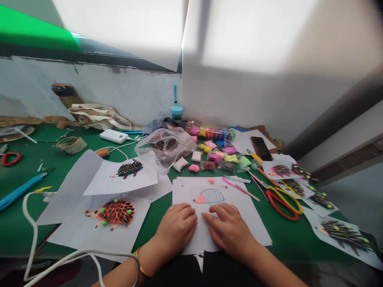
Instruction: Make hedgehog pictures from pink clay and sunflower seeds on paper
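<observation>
My left hand (176,228) and my right hand (228,229) rest side by side on a white sheet (254,223) at the table's near edge. Both hands have their fingers curled and pressed together at the sheet's middle; whatever lies between the fingertips is too small to see. Just beyond the fingers the sheet shows a printed hedgehog outline (210,197) with a pink clay face. A small pink clay ball (211,180) lies at the sheet's far edge. A gold bangle (138,259) circles my left wrist.
Finished hedgehog pictures (115,212) lie left, more (344,232) on the right. Bags of coloured clay (218,153) and a plastic bag (167,146) sit behind. Red and yellow scissors (281,201) lie right. A white cable (32,239) and a blue cutter (20,189) lie left on the green table (287,235).
</observation>
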Demonstrator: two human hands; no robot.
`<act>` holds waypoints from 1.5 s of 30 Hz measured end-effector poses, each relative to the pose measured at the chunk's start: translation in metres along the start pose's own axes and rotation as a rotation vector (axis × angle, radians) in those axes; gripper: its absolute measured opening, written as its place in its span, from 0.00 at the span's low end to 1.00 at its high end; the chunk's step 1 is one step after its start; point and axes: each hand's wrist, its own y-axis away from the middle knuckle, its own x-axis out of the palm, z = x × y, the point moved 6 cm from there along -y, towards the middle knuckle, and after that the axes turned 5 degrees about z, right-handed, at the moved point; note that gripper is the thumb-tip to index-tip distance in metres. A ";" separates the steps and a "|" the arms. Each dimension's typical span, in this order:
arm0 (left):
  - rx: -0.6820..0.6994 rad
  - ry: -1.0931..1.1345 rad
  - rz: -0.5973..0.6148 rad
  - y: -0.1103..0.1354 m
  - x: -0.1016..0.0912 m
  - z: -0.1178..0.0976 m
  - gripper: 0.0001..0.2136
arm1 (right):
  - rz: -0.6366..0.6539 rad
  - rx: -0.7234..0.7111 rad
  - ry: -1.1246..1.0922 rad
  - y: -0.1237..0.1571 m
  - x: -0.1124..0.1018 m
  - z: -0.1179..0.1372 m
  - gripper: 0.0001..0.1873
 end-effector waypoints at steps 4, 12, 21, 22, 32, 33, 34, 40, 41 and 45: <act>-0.007 0.001 0.015 0.000 0.001 0.000 0.08 | 0.057 0.011 0.019 -0.010 0.009 0.004 0.21; 0.002 -0.004 -0.010 0.001 0.001 0.000 0.07 | 0.076 0.023 0.008 -0.004 0.005 -0.004 0.17; 0.002 -0.013 0.002 0.001 0.000 -0.001 0.07 | 0.076 0.031 -0.007 -0.009 0.006 -0.001 0.18; 0.004 -0.013 -0.004 0.001 -0.001 -0.002 0.07 | 0.053 0.025 -0.011 -0.007 0.003 -0.002 0.17; 0.010 -0.018 -0.008 -0.001 -0.001 -0.002 0.08 | -0.035 0.034 -0.022 0.001 -0.005 -0.007 0.16; 0.009 -0.020 -0.007 -0.001 -0.001 -0.003 0.08 | -0.009 0.033 -0.015 0.000 -0.002 -0.006 0.18; 0.007 -0.021 -0.006 -0.001 -0.001 -0.003 0.08 | 0.017 0.035 -0.009 -0.002 0.000 -0.005 0.19; 0.006 -0.022 -0.008 0.000 -0.001 -0.002 0.07 | 0.052 0.039 0.001 -0.004 0.003 -0.003 0.19; 0.007 -0.022 -0.009 0.000 -0.001 -0.002 0.07 | 0.039 0.038 -0.006 -0.003 0.002 -0.004 0.18; 0.006 -0.021 -0.008 -0.001 -0.001 -0.002 0.08 | -0.017 0.061 -0.058 0.000 -0.005 -0.009 0.20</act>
